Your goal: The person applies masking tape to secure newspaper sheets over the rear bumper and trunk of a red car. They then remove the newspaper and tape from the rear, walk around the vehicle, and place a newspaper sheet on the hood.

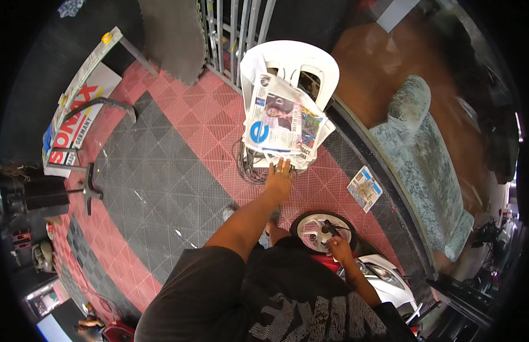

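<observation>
My left hand reaches forward and touches the lower edge of a stack of newspapers piled on a white plastic chair. Its fingers curl at the stack's edge; whether they grip a sheet I cannot tell. My right hand is closed on a dark tool held against a white scooter wheel below me. The scooter's white and red body sits to the right of that hand.
A loose newspaper sheet lies on the red and grey floor tiles. Black cables coil under the chair. A metal stand and a signboard are at the left, a grey-green sofa at the right.
</observation>
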{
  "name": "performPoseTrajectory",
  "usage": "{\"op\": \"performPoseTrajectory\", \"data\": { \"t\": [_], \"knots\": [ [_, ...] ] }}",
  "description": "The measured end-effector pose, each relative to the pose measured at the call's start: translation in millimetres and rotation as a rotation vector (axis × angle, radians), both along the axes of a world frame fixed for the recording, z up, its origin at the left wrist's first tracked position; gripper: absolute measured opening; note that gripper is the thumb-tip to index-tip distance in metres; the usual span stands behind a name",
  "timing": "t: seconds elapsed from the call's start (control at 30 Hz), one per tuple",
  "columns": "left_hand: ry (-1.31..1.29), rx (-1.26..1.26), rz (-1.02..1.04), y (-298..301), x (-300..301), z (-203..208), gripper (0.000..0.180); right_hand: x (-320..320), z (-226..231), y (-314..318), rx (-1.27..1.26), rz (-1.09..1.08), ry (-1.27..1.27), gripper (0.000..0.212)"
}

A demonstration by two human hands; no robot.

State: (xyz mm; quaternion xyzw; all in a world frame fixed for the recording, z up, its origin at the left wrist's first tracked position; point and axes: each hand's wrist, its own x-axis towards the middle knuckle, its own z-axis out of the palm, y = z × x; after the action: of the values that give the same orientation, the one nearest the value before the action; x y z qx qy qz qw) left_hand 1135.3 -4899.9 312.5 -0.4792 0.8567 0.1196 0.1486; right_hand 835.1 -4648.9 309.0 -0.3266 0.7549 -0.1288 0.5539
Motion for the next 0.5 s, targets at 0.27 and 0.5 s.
{"op": "performPoseTrajectory", "data": {
  "t": [0.27,0.5],
  "knots": [
    [0.217,0.68,0.738,103,142,-13,0.063,29,-36,-83,-0.08,0.44,0.117,0.017],
    [0.137,0.371,1.412,301,333,51,0.054,88,-93,-223,-0.28,0.782,0.098,0.01]
  ]
}}
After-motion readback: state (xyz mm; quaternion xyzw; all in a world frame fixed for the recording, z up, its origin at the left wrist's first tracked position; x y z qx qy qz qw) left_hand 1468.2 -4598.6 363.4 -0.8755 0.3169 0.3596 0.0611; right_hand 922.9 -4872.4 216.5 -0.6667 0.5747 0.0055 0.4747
